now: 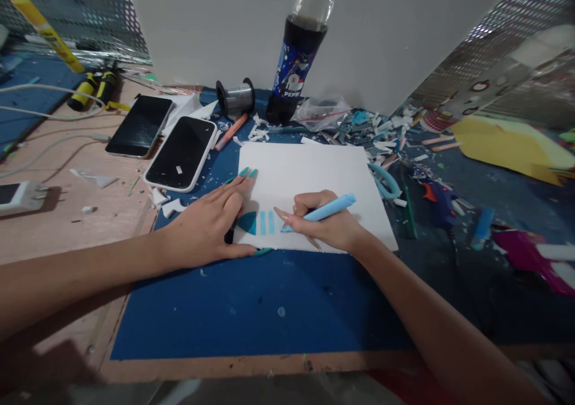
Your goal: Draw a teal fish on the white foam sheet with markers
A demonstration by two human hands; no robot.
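Note:
A sheet of white paper (309,168) lies on a blue mat (269,309). Several light blue stripes (266,222) and a darker teal curved shape (248,223) show near its lower left part. My left hand (211,222) rests across the paper's left edge, fingers stretched out and thumb at the bottom edge, holding nothing. In my right hand (330,225) is a light blue marker (330,207), closed between the fingers and tilted up to the right. Its tip, partly hidden by the fingers, is at the paper just right of the stripes.
Two phones (182,153) (141,126) lie at left. Behind the paper are a wire spool (236,97), a Pepsi bottle (294,63) and white scraps (386,132). Glue guns (530,252) (440,204) and yellow sheets (503,144) are at right.

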